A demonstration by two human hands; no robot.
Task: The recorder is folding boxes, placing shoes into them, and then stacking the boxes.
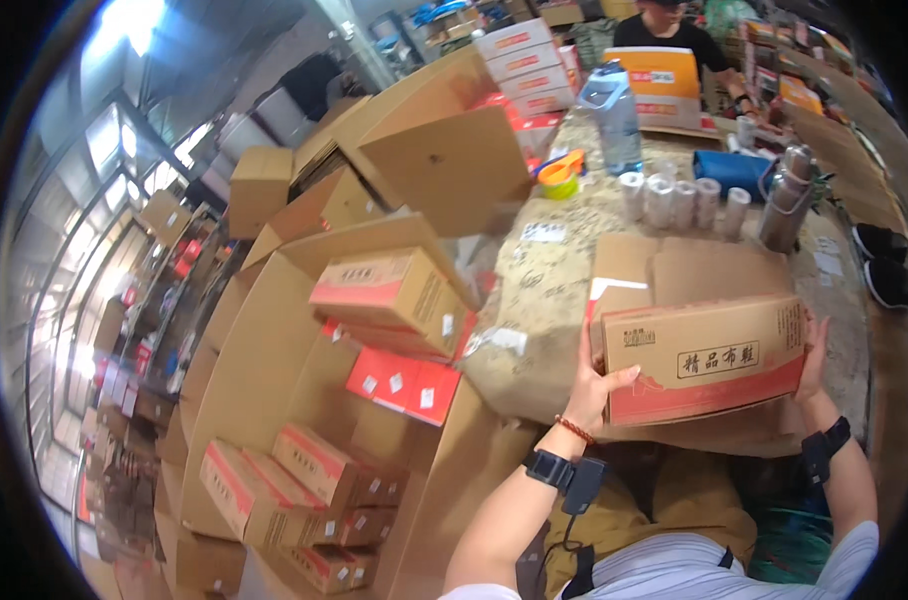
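Between my two hands is a brown and red cardboard shoebox, tilted so its long printed face is toward me. My left hand grips its left end, thumb laid over the front face. At the opposite end, my right hand presses against the side, its fingers partly hidden behind the box. Under and behind the shoebox, a flat piece of brown cardboard lies on the worn table. To my left stands a large open carton with several similar shoeboxes inside.
Rolls of labels, a steel flask, a large water bottle and orange tape stand farther back on the table. Another person is across it behind a yellow box. Black shoes lie at the right.
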